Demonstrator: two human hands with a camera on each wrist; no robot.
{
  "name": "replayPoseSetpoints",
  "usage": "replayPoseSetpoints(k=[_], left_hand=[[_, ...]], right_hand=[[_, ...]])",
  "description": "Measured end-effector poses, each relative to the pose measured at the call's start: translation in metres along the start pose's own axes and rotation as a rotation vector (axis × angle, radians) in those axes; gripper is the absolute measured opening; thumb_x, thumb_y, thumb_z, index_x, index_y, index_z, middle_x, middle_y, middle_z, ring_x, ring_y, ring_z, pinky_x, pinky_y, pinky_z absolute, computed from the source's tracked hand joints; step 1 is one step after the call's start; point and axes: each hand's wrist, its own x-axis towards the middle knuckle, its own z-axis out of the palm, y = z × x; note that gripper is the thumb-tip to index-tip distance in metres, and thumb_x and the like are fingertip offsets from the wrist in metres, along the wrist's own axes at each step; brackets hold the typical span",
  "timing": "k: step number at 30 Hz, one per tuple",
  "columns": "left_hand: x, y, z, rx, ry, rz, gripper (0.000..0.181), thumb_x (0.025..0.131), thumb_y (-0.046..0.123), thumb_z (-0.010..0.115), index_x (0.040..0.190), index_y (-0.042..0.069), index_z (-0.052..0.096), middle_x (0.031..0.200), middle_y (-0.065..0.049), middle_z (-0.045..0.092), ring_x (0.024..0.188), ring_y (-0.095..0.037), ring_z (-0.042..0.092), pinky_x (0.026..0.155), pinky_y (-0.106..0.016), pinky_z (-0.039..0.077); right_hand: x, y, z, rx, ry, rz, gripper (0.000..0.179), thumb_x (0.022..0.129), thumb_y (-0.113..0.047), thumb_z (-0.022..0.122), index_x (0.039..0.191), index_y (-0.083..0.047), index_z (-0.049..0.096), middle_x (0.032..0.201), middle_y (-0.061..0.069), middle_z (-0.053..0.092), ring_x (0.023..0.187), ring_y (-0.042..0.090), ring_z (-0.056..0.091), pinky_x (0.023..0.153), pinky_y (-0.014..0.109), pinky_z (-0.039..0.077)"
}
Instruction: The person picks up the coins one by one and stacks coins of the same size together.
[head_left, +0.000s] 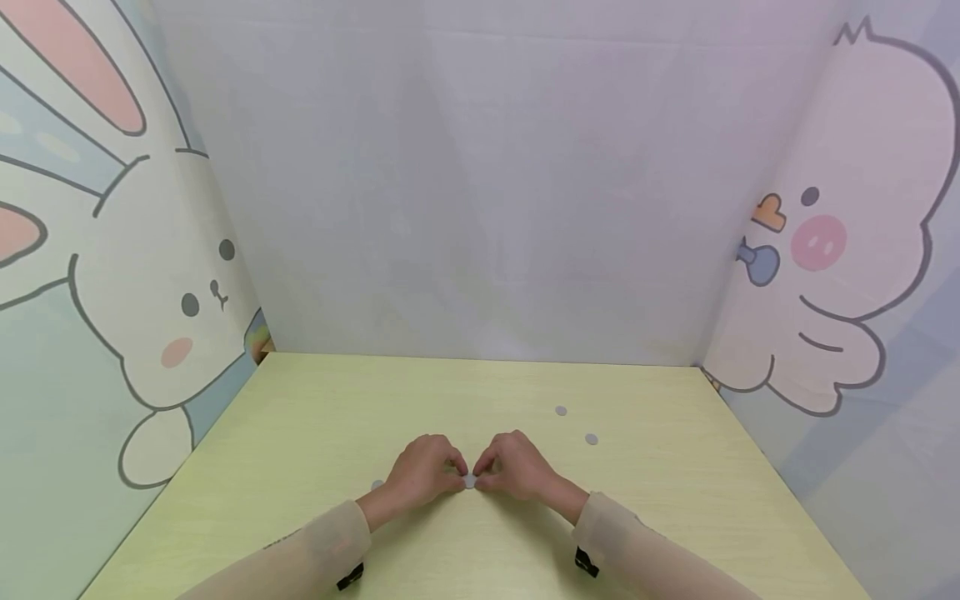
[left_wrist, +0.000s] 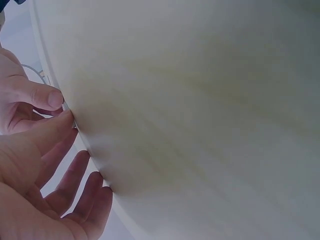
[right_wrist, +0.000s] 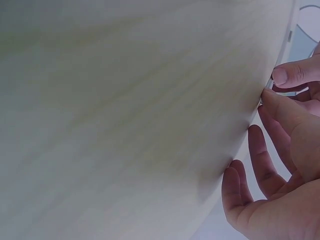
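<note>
A small, flat grey disc (head_left: 469,482) lies on the pale wooden table (head_left: 645,517) between my two hands. From its left side, my left hand (head_left: 426,471) pinches the edge with thumb and index finger. My right hand (head_left: 517,468) does the same on the opposite edge, its thumb and fingertip close to the tabletop. Low, edge-on wrist views show both hands' fingertips touching the table surface, the left hand (left_wrist: 45,170) in one and the right hand (right_wrist: 285,165) in the other. The disc is mostly hidden by fingers there.
Two more grey discs lie to the right and farther back, a far disc (head_left: 561,411) and a nearer disc (head_left: 592,439). Another disc (head_left: 377,485) is partly covered by the left wrist. A pale cloth backdrop (head_left: 480,192) stands behind the table, with cartoon-printed sides.
</note>
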Motion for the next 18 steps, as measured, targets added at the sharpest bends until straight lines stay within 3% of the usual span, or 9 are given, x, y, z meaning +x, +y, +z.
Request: replayPoseSetpoints(k=[13,18], left_hand=[[0.0003,-0.0004,0.0012,0.002,0.001,-0.009,0.009,0.081,0.016,0.092,0.085,0.018,0.085,0.087,0.007,0.073,0.086,-0.015,0.062,0.076,-0.034,0.052],[0.0011,-0.0008,0.0019,-0.001,0.001,-0.012,0.009,0.081,0.016,0.093,0.084,0.018,0.085,0.087,0.007,0.072,0.086,-0.015,0.063,0.076,-0.033,0.051]], right_hand=[[-0.0014,-0.0027,-0.0024,-0.004,0.003,0.004,0.008,0.081,-0.012,0.092,0.085,-0.014,0.087,0.081,-0.009,0.077,0.079,0.005,0.063,0.073,0.021,0.046],[-0.0040,-0.0025,-0.0049,-0.021,-0.005,0.009,0.008,0.082,-0.013,0.092,0.088,-0.014,0.087,0.083,-0.010,0.078,0.081,0.006,0.064,0.082,0.027,0.047]])
